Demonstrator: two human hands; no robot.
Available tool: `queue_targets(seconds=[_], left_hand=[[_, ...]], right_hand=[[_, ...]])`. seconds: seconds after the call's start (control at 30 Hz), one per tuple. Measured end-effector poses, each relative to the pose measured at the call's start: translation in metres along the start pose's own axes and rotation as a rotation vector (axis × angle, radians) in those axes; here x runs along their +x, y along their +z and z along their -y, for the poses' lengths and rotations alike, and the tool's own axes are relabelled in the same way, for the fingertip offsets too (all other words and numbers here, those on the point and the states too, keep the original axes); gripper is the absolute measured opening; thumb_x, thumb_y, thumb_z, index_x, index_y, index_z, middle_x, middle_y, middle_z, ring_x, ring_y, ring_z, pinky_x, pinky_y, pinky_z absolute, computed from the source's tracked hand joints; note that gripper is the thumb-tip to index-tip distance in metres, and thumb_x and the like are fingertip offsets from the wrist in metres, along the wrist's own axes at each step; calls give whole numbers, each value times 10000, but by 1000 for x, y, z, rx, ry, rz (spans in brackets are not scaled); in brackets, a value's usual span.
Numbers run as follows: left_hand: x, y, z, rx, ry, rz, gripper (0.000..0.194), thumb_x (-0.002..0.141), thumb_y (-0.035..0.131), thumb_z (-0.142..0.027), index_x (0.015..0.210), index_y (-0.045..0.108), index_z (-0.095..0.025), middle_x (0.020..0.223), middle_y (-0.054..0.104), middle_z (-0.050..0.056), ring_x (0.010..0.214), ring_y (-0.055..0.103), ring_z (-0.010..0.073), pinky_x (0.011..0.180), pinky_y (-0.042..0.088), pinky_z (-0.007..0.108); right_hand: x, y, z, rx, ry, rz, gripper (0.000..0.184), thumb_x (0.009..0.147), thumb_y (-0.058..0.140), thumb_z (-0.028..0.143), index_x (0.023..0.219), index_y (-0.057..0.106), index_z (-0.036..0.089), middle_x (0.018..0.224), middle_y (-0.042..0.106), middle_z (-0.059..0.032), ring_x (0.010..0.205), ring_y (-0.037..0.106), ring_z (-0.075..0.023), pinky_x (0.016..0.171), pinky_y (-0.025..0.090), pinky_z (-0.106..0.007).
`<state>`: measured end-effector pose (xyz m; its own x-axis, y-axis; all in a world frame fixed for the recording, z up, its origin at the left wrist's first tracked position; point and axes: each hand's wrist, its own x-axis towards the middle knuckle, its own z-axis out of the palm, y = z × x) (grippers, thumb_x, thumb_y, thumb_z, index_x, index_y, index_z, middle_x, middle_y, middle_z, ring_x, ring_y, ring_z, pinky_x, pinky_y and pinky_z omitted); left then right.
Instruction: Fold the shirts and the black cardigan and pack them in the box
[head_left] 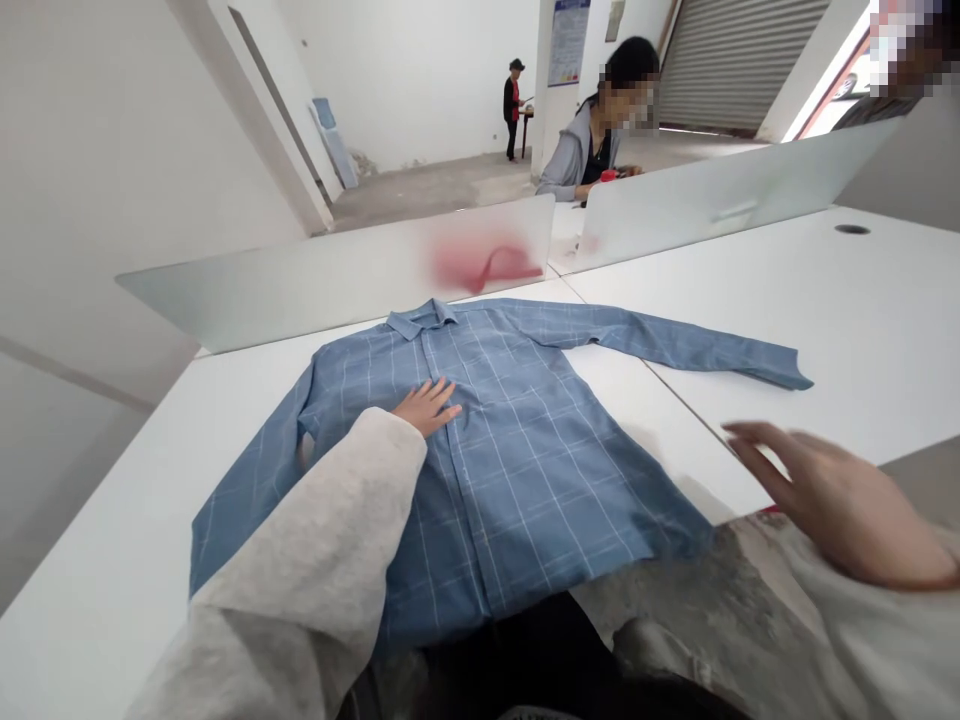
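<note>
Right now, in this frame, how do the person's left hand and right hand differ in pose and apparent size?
The left hand lies palm down on the blue shirt, while the right hand is held off the shirt, out to its right. The left hand's fingers are spread; the right hand's are closer together and bent. The right hand shows larger in the picture than the left hand. Both are bare and emerge from pale sleeves.
</note>
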<state>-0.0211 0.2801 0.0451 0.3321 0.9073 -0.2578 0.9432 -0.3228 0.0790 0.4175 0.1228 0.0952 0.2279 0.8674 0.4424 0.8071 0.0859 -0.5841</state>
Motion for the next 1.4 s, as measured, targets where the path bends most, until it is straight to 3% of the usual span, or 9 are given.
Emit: queue_targets(seconds=[0.1, 0.2, 0.33, 0.47, 0.73, 0.87, 0.97, 1.23, 1.4], left_hand=[[-1, -23, 18, 30, -48, -120, 614, 945, 242, -497, 1478, 284, -195, 1555, 232, 108, 1440, 154, 308, 1131, 148, 530], [-1, -31, 39, 70, -229, -272, 556, 957, 221, -423, 1456, 337, -208, 1553, 260, 66, 1437, 180, 267, 1157, 93, 483], [1, -6, 66, 30, -487, -283, 588, 937, 244, -457, 1432, 386, -173, 1523, 312, 136, 1396, 261, 358, 1110, 174, 575], [4, 26, 84, -6, -571, -235, 680, 903, 248, -573, 1461, 335, -195, 1534, 279, 141, 1396, 242, 396, 1070, 247, 600], [21, 24, 110, -19, -514, -222, 734, 901, 204, -602, 1497, 234, -174, 1567, 186, 115, 1425, 149, 387, 1112, 177, 575], [32, 1, 96, -21, -451, -223, 692, 918, 234, -567, 1438, 363, -129, 1493, 340, 196, 1367, 315, 386, 1065, 275, 575], [32, 2, 61, 4, -301, -294, 620, 953, 177, -506, 1444, 353, -171, 1537, 287, 118, 1417, 247, 273, 1138, 214, 454], [-4, 57, 5, 17, 25, -360, 679, 928, 285, -569, 1458, 330, -148, 1542, 251, 126, 1428, 195, 327, 1142, 175, 559], [-21, 60, 1, 63, 18, -383, 662, 937, 286, -550, 1456, 329, -141, 1539, 265, 114, 1425, 213, 311, 1139, 208, 543]], right_hand=[[63, 41, 72, 13, -448, 253, 395, 867, 456, 549, 1056, 665, 272, 984, 680, -74, 953, 603, -282, 899, 435, -490], [101, 131, 140, 100, -760, 428, 353, 951, 393, 356, 1190, 593, 190, 1309, 558, -82, 1235, 474, -267, 1050, 345, -479], [103, 262, 189, -61, -914, 620, 408, 955, 343, 214, 1308, 515, 102, 1503, 340, -125, 1402, 243, -291, 1117, 224, -507], [90, 335, 193, -154, -811, 689, 564, 981, 310, 396, 1456, 324, 92, 1554, 211, -133, 1429, 115, -355, 1120, 119, -584], [114, 374, 191, -165, -613, 815, 672, 958, 334, 474, 1496, 226, 87, 1563, 158, -127, 1437, 87, -339, 1129, 80, -569], [161, 374, 214, -133, -553, 965, 545, 873, 554, 405, 1334, 516, 117, 1406, 484, -126, 1274, 450, -304, 1055, 333, -429], [195, 366, 220, -107, -520, 847, 387, 933, 436, 275, 1260, 560, 109, 1178, 653, -120, 1064, 602, -235, 960, 409, -345], [184, 373, 174, -162, -403, 473, 552, 922, 347, 188, 1455, 275, 61, 1446, 361, -238, 1293, 378, -356, 1013, 331, -507], [157, 390, 160, -258, -535, 560, 599, 958, 331, 341, 1489, 241, 78, 1538, 265, -123, 1413, 195, -316, 1125, 187, -512]])
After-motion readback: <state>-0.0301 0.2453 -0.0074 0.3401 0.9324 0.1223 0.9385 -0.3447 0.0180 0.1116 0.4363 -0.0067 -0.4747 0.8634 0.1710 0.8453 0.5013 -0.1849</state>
